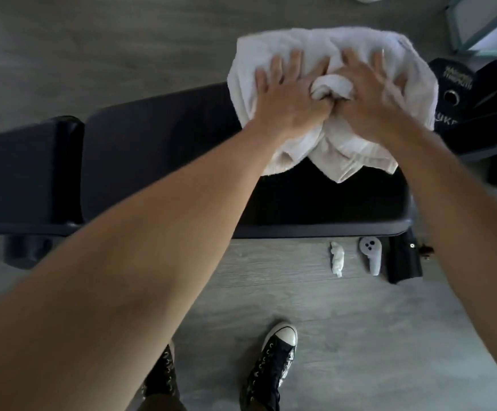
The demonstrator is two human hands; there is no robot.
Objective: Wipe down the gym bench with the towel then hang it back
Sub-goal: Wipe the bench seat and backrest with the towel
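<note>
A white towel [359, 48] lies bunched on the right part of a black padded gym bench [158, 143], hanging over its far edge. My left hand [285, 96] presses flat on the towel's left half, fingers spread. Right beside it, my right hand [371, 93] presses on the other half. Between the two thumbs a fold of towel [331, 84] is pinched up. The bench runs left to right across the view, with a gap between its two pads at the left.
On the grey wood floor in front of the bench lie a crumpled white tissue [337, 259], a white hand controller [371, 258] and a black bench foot [404, 262]. Black weight plates [451, 90] stand at the right. My black sneakers [273, 366] stand near the bottom.
</note>
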